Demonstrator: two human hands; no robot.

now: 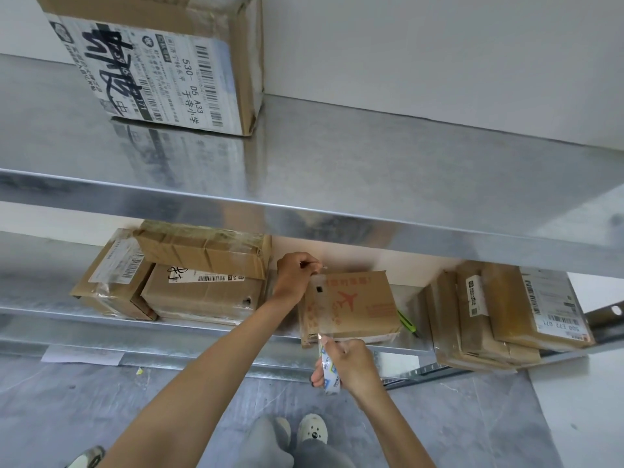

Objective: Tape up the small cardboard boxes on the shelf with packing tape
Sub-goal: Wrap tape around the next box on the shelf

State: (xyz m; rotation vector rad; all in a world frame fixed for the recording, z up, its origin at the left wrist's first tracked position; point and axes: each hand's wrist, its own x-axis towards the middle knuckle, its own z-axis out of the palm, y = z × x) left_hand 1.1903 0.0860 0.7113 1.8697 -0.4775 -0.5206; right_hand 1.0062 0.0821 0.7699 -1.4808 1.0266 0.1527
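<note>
Left grip (293,278) is pinching the tape strip (320,298) at the far edge of the box (361,305) on the lower shelf (202,327), and right grip (353,364) is clutching the roll (329,369) near side. Any slack and it's going on wrinkled or crooked.

The upper shelf's front lip (304,211) overhangs the lower shelf (50,298), leaving only a shallow slot to reach in. 3 obstacles stand there: a left stack of boxes (189,282), the airplane-printed box (358,305) and a right stack of boxes (499,315). The left hand (295,276) fills the left gap, and a green cutter (407,320) lies in the right gap. Above, bare metal runs right of the large box (162,62).
</note>
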